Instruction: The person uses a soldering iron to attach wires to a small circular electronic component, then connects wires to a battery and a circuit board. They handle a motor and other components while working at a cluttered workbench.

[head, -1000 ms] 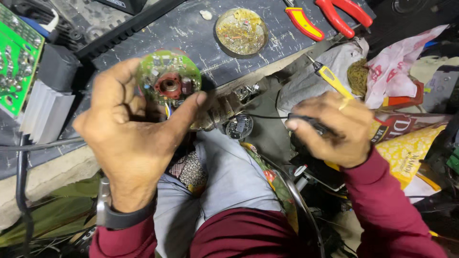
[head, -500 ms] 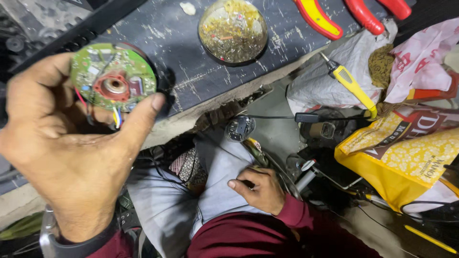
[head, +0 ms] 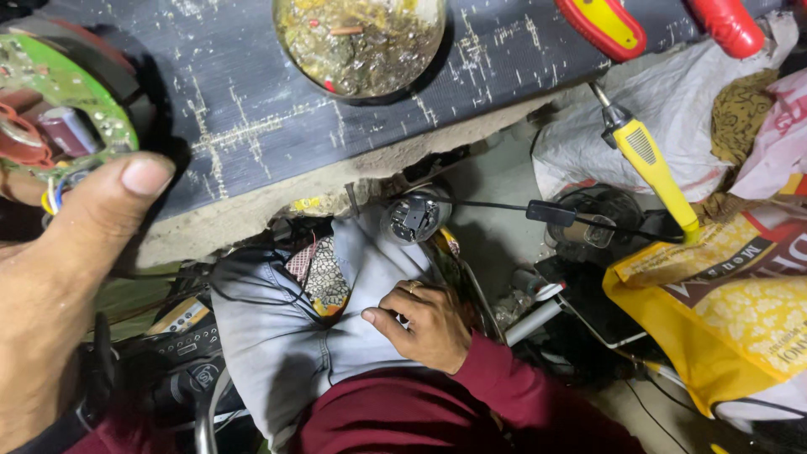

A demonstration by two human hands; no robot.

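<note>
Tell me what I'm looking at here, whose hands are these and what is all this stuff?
The camera sits on a person's head and looks down, so you see their own two hands. The left hand holds up a round green circuit board with small parts and coloured wires. The right hand rests on their lap, on grey trousers; what it grips, if anything, I cannot tell. On the dark workbench sits a round dish of scraps, with red and yellow tool handles. A yellow-handled soldering iron leans beside a yellow bag.
</note>
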